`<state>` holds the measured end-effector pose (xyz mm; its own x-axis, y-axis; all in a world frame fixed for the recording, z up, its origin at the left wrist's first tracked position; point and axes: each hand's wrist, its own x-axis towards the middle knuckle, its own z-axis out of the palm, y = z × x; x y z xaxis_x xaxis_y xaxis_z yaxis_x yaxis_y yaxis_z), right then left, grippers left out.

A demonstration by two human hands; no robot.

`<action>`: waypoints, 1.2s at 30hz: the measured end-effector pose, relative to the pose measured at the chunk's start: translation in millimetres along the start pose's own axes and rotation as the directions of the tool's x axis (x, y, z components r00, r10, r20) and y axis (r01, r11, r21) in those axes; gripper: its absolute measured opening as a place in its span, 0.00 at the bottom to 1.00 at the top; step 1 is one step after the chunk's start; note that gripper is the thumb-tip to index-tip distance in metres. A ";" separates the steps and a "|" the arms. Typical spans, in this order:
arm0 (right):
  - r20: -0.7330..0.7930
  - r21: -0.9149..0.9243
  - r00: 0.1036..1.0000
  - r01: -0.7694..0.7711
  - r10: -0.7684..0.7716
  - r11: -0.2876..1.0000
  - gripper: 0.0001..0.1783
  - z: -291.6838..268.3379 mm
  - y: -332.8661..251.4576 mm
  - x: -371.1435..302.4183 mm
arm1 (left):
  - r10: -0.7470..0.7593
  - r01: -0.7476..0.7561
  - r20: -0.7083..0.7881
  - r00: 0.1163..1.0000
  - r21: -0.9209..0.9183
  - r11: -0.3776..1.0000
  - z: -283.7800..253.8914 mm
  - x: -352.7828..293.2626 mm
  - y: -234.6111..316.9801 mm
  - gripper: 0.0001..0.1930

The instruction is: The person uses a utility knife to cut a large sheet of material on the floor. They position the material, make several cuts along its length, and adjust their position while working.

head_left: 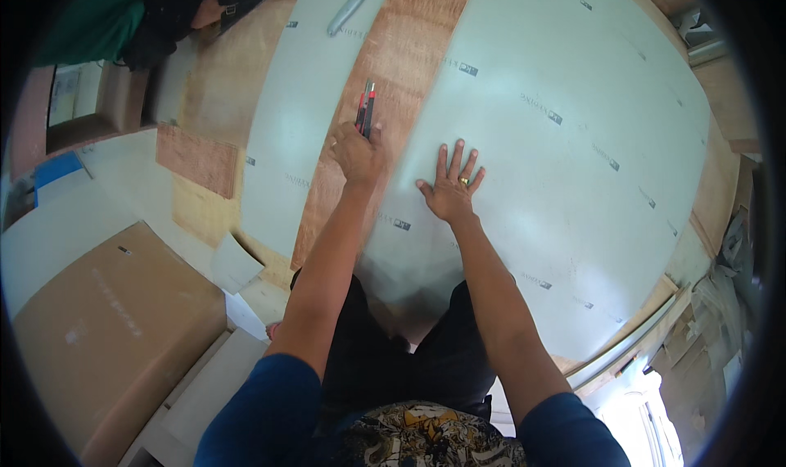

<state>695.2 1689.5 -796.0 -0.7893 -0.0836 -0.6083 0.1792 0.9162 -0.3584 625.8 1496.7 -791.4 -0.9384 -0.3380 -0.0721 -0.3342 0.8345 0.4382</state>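
Observation:
My left hand (356, 154) is closed around a slim red-and-black hand tool (370, 107), whose two narrow ends point away from me; its exact kind is unclear. Beneath that hand runs a reddish-brown wood strip (413, 37) between two pale film-covered sheets. On the larger sheet (565, 184), to the right, my right hand (452, 190) lies flat with its fingers spread and a ring on one of them. Farther away, a grey utility knife (350, 11) rests on the narrower pale sheet (282, 131).
At lower left sits a large brown cardboard box (123, 328). Small wood offcuts (196, 160) lie beside the narrower sheet. Part of another person in green and black (164, 17) shows at upper left. Crumpled plastic and scrap (720, 311) line the right edge.

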 end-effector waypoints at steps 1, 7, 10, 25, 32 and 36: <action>0.015 -0.019 1.000 -0.015 0.015 1.000 0.56 1.5 4.1 -1.6 | -0.084 0.090 0.085 0.993 -0.072 0.993 -6.6 -18.6 2.7 0.23; 0.029 -0.052 0.999 -0.017 0.019 0.999 0.55 0.5 -4.3 -4.3 | 0.167 -0.218 0.190 0.967 0.288 0.933 -20.5 -97.0 -31.8 0.32; -0.008 -0.072 1.000 -0.025 0.024 0.997 0.56 6.9 1.6 -2.8 | 0.128 -0.158 0.126 0.984 0.261 0.952 -36.8 -67.5 -53.0 0.29; -0.035 -0.156 0.999 -0.044 0.039 0.987 0.82 14.8 3.0 0.0 | 0.118 -0.152 0.173 0.978 0.194 0.969 -125.7 -67.3 -196.0 0.30; -0.068 -0.236 0.997 -0.059 0.044 0.970 0.83 17.6 -0.5 -2.1 | 0.239 -0.265 0.332 0.912 0.035 0.964 -129.4 -49.0 -214.9 0.31; -0.053 -0.267 0.993 -0.113 0.103 0.957 0.83 17.3 -7.2 2.6 | 0.287 -0.321 0.358 0.888 0.038 0.946 -136.2 -45.5 -212.5 0.30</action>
<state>702.0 1675.9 -807.2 -0.7969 0.0319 -0.6032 0.1039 0.9910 -0.0849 751.5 1275.4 -759.2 -0.9611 0.0955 -0.2591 -0.0180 0.9147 0.4038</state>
